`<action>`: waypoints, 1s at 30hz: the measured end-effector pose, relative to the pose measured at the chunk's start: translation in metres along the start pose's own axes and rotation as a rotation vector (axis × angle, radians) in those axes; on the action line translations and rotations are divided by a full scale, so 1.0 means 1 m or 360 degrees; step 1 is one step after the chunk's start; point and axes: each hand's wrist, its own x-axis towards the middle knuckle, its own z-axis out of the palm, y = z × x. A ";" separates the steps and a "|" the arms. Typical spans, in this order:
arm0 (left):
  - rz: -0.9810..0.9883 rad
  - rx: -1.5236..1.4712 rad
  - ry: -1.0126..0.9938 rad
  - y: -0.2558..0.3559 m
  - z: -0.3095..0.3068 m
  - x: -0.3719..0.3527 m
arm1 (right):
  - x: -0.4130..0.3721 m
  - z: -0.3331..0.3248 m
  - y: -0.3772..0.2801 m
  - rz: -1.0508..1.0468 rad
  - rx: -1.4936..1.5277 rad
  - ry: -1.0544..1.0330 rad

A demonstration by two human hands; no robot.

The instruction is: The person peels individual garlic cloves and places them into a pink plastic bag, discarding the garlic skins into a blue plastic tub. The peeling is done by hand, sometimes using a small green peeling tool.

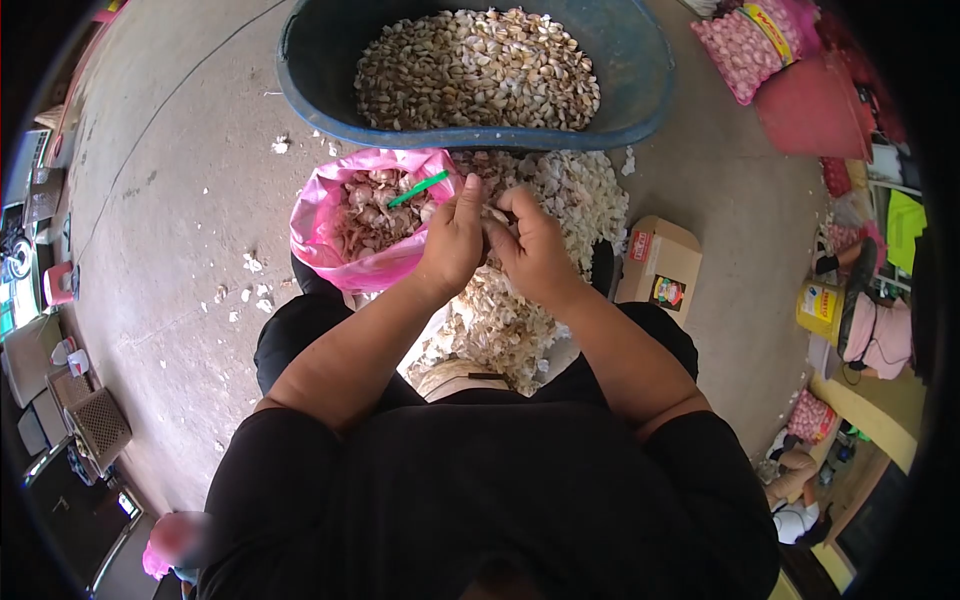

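My left hand (pixel 455 238) and my right hand (pixel 535 246) meet in front of me, fingers curled in with the thumbs up. Between them they grip a garlic bulb (pixel 491 217), mostly hidden by the fingers. Just left of my hands, a pink plastic bag (pixel 312 215) stands open, filled with whole garlic bulbs (pixel 368 205). Across its top lies a slim green stick-like object (pixel 418 188). Loose garlic skins (pixel 480 325) are heaped below my hands and between my legs. More pale skins (pixel 575 190) lie to the right.
A large blue tub (pixel 470 138) holding many garlic cloves (pixel 475 65) sits ahead. On the right are a cardboard box (pixel 655 268), a yellow bucket (pixel 820 308), a red tub (pixel 815 105) and a net sack of garlic (pixel 745 45). Other people are at the lower edges.
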 end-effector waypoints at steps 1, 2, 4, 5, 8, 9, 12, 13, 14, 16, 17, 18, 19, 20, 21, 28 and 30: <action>0.0097 -0.0008 0.0041 -0.001 0.001 0.000 | 0.000 -0.001 0.001 0.0019 0.0118 -0.0042; 0.0000 -0.0155 0.0032 0.000 0.001 0.000 | 0.001 -0.002 0.000 0.0038 0.0207 -0.0065; -0.0195 -0.0449 0.0010 0.007 0.003 -0.002 | 0.003 -0.007 -0.004 0.0074 0.0381 -0.0107; -0.0225 -0.0442 -0.0018 0.013 0.004 -0.004 | 0.004 -0.009 -0.005 0.0176 0.0512 -0.0144; -0.0312 -0.0427 -0.0141 0.025 0.003 -0.007 | 0.006 -0.015 -0.008 0.0579 0.1093 -0.0199; -0.0339 -0.0428 -0.0210 0.026 -0.003 -0.004 | 0.008 -0.019 -0.009 0.0778 0.1410 -0.0178; -0.0344 -0.0452 -0.0255 0.027 -0.008 0.000 | 0.012 -0.032 -0.001 0.1081 0.1846 -0.0258; -0.0359 -0.0451 -0.0169 0.029 -0.006 0.000 | 0.013 -0.034 0.000 0.1127 0.1892 -0.0284; -0.0373 -0.0450 -0.0080 0.032 -0.005 -0.001 | 0.014 -0.036 0.002 0.1174 0.1940 -0.0312; -0.0180 -0.0199 -0.0189 0.032 -0.009 -0.002 | 0.013 -0.035 0.007 0.1179 0.1993 -0.0340; -0.0045 0.0020 -0.0258 0.026 -0.013 0.001 | 0.013 -0.035 0.009 0.1173 0.2016 -0.0338; 0.0092 0.0240 -0.0326 0.022 -0.015 0.003 | 0.013 -0.035 0.010 0.1166 0.2039 -0.0335; 0.0201 0.0234 -0.0287 0.020 -0.015 0.002 | 0.013 -0.035 0.007 0.1142 0.1902 -0.0329; 0.0266 0.0282 -0.0278 0.018 -0.015 0.003 | 0.013 -0.034 0.001 0.1117 0.1766 -0.0321; 0.0330 0.0330 -0.0268 0.015 -0.015 0.005 | 0.012 -0.034 -0.004 0.1092 0.1631 -0.0313; 0.0154 0.0039 -0.0475 0.014 -0.017 0.003 | 0.013 -0.043 -0.014 0.0689 0.0848 -0.0709; 0.0085 -0.0074 -0.0455 0.022 -0.015 -0.001 | 0.011 -0.042 -0.016 0.0624 0.0877 -0.0708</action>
